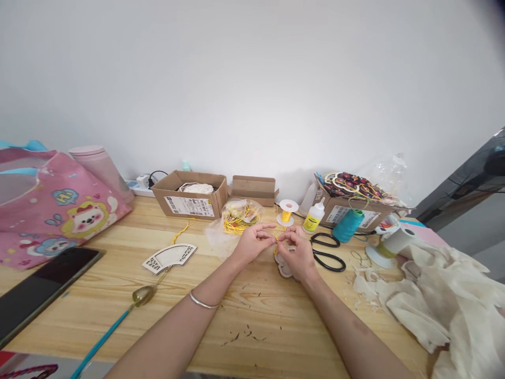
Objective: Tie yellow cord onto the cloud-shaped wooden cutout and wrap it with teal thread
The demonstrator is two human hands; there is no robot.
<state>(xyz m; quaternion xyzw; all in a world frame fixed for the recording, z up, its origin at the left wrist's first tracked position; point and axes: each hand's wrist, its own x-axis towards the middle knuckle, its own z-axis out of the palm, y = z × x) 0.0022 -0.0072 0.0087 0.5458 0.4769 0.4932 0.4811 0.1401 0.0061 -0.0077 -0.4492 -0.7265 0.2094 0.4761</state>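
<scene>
To the near left of the glue bottle point(314, 217), the left hand point(254, 243) and right hand point(298, 256) are pinching a yellow cord point(275, 251) between thumbs and fingertips, probably steadying it from both sides, though the fingers are hiding its exact form. Nearer than the bottle, a pale cut-out piece point(284, 268) is showing partly behind the right hand, while the thread spool point(287, 206) and scissors point(330, 260) are flanking the bottle, seemingly for easy reach.
</scene>
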